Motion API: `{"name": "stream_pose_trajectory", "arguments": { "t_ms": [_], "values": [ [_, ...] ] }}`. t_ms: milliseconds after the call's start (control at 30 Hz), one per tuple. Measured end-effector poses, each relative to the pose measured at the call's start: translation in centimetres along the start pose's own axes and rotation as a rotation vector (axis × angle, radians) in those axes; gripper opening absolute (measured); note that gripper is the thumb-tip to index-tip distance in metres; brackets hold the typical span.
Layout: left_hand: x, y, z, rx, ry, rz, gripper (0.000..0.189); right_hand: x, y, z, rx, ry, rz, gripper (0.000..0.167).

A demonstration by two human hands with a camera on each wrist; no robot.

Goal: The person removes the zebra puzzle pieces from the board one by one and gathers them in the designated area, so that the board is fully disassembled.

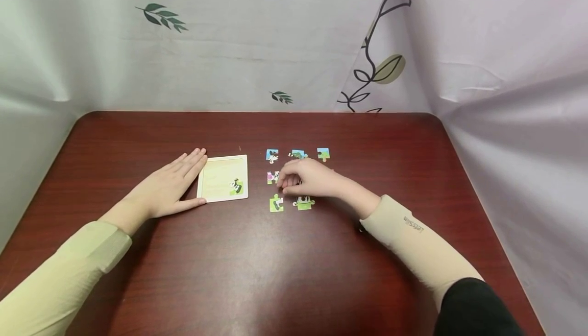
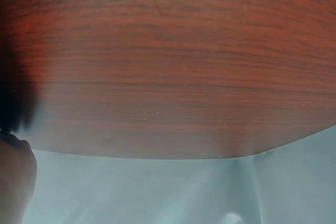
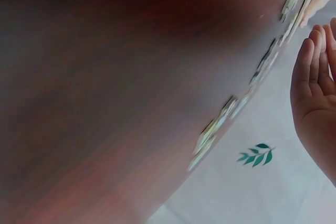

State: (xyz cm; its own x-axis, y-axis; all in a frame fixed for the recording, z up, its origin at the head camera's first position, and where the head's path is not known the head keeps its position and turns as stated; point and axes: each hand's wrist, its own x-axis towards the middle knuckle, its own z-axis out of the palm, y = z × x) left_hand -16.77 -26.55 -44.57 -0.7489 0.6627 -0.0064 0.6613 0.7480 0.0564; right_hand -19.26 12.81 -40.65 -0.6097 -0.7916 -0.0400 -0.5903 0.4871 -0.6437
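Observation:
My left hand (image 1: 171,184) lies flat on the table, fingers and thumb spread along the left edge of a pale square puzzle tray (image 1: 216,172). One panda puzzle piece (image 1: 236,187) sits in the tray's lower right corner. To the right of the tray, my right hand (image 1: 310,176) hovers over loose puzzle pieces, its fingers loosely bent. No piece shows in its fingers in the right wrist view. Around it lie a blue piece (image 1: 272,155), a blue-green piece (image 1: 323,153), a pink-marked piece (image 1: 271,177) and a green piece (image 1: 276,204). The hand partly covers the middle pieces.
Another green-and-white piece (image 1: 304,204) lies just below the right hand, and a blue one (image 1: 298,154) above it. The dark red wooden table (image 1: 220,269) has rounded far corners. Pale patterned curtains (image 1: 229,45) hang behind it and along both sides.

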Motion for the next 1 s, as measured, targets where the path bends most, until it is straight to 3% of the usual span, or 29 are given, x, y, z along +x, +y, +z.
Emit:
{"name": "stream_pose_trajectory", "arguments": {
  "t_ms": [267, 600, 1000],
  "values": [
    [0.0, -0.2, 0.1, 0.005, 0.02, 0.031, 0.1, 2.6, -0.9, 0.7, 0.019, -0.033, -0.026, 0.01],
    [0.0, 0.2, 0.0, 0.008, 0.0, -0.003, 0.101, 5.4, -1.9, 1.5, 0.017, -0.069, -0.053, 0.009],
    [0.0, 0.1, 0.2, 0.009, 0.009, 0.006, 0.101, 8.2, -2.8, 2.1, 0.024, -0.115, -0.03, 0.015]
  ]
}}
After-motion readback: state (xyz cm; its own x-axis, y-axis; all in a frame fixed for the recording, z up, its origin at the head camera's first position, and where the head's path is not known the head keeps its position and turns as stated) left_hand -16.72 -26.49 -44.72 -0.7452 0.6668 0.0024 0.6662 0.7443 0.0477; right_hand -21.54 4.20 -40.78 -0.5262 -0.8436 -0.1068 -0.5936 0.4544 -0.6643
